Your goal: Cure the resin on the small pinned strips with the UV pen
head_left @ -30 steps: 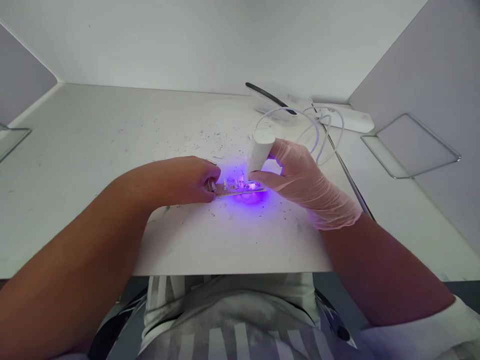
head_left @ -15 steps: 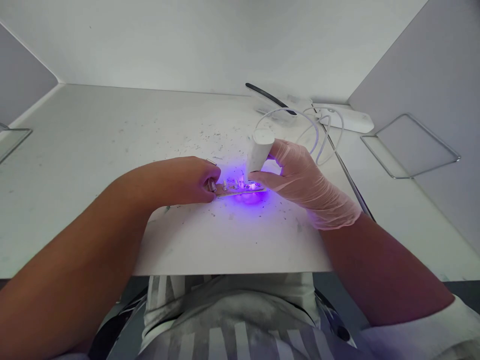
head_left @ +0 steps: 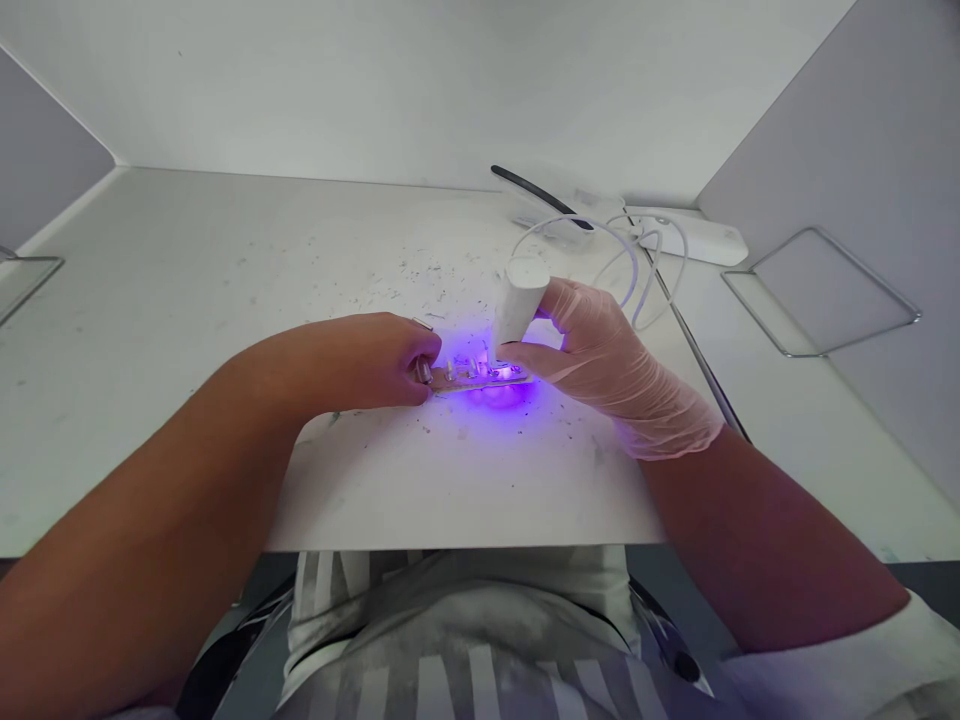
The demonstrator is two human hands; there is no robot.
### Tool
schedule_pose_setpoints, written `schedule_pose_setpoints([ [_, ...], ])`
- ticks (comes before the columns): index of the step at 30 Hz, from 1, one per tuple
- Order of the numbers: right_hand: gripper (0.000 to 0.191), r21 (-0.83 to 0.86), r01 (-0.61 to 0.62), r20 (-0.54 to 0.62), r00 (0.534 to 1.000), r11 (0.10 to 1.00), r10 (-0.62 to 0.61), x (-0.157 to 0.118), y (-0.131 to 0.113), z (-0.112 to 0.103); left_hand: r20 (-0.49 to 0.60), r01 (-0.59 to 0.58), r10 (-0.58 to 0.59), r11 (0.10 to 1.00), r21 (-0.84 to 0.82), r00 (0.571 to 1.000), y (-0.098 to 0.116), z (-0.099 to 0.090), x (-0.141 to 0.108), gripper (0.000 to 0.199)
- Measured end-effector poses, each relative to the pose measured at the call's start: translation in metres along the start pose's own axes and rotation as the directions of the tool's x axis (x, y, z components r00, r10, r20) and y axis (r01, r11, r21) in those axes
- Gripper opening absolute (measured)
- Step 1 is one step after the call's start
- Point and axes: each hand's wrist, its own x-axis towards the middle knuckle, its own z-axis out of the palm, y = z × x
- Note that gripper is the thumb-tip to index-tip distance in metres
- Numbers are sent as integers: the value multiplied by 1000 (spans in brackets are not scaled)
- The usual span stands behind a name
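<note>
Just left of the table's middle, my bare left hand (head_left: 390, 362) is closed on the left end of a thin flat strip (head_left: 459, 386) carrying several small clear pieces. My gloved right hand (head_left: 581, 345) grips a white handheld UV lamp (head_left: 521, 295) from its right side. The lamp's lower end is down at the strip's right part and casts a violet glow over it and the table below. Its thin white cable (head_left: 634, 265) loops away behind my right hand. The exact shape of the small pieces is lost in the glare.
At the back lie a dark curved bar (head_left: 540, 197), some clear plastic and a white elongated device (head_left: 701, 240). A wire frame (head_left: 825, 350) stands at the right wall. Dark specks dot the white table (head_left: 465, 490); its front edge meets my lap.
</note>
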Motion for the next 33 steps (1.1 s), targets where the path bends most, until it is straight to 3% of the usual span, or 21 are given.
schedule_pose_setpoints([
  [33, 8, -18, -8, 5, 1000, 1000, 8, 1, 0, 0, -3, -11, 11, 1000, 30, 1000, -1, 1, 1, 12],
])
